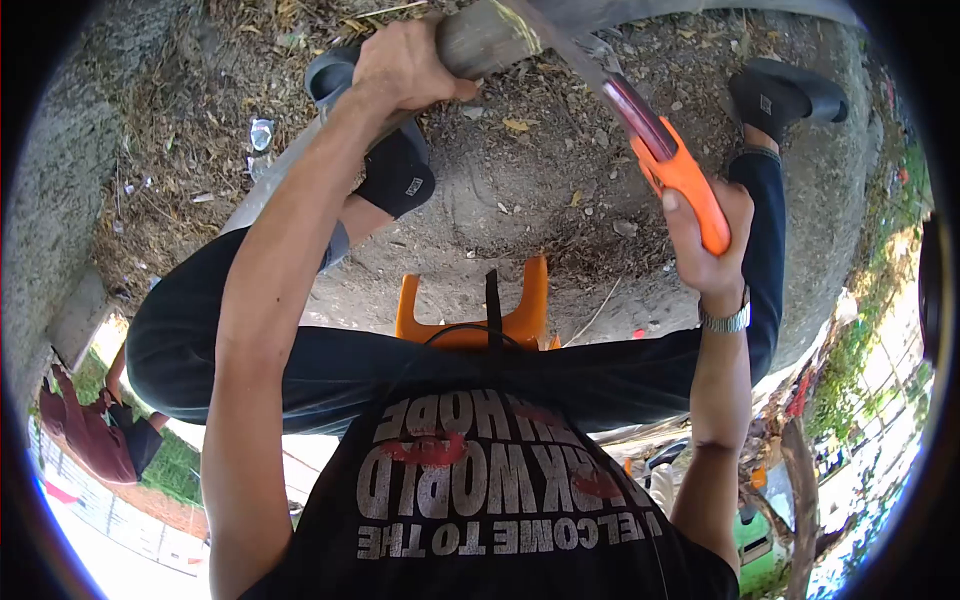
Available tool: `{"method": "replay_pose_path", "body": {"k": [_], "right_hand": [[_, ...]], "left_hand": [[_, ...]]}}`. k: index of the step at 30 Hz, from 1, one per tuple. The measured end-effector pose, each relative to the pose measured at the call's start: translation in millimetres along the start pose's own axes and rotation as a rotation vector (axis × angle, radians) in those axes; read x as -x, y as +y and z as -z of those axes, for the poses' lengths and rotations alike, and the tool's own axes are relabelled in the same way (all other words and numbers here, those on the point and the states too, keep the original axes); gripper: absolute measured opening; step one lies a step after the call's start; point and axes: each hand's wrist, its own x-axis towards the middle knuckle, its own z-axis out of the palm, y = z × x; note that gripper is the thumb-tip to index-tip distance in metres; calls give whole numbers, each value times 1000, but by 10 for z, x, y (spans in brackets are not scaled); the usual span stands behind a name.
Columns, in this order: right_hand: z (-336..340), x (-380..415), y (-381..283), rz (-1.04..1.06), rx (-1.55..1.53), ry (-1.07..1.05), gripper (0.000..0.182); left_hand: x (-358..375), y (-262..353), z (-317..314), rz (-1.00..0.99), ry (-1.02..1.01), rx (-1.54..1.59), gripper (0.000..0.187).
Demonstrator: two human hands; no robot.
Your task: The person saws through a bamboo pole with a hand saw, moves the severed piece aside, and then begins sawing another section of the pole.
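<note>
**Saw blade at the branch, cut depth unclear**

Branch (490, 35) lies far across dirt ground (520, 190), clenched by the left hand (405, 65). Right hand (715, 235) grasps the orange-handled saw (680, 175), blade meeting wood; no severed piece shows, so cutting looks unfinished.

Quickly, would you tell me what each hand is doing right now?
Left hand: closed around the wooden branch.
Right hand: closed on the orange-handled saw.
</note>
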Motion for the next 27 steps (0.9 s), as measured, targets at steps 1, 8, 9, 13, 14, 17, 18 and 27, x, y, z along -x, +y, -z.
{"method": "replay_pose_path", "body": {"k": [1,8,9,13,14,17,18,27], "right_hand": [[-23,86,36,-75,-38,66,11],[132,66,-32,-119,-52,-70,19],[5,-119,-29,-98,-55,-71,17],[46,-80,-60,-28,-75,-67,15],[134,118,-1,-35,-38,-53,16],[100,147,-24,-28,0,-62,16],[30,-22,-56,-30,26,-80,16],[109,-10,103,-80,-39,-56,13]], "left_hand": [[25,-38,2,-25,-11,30,90],[42,110,57,64,-84,-26,98],[28,90,39,55,-66,-15,98],[10,0,21,29,-11,-11,97],[20,32,36,33,-41,-44,97],[50,69,133,76,-98,-6,89],[3,89,178,89,-192,35,91],[38,74,226,56,-141,96,84]]}}
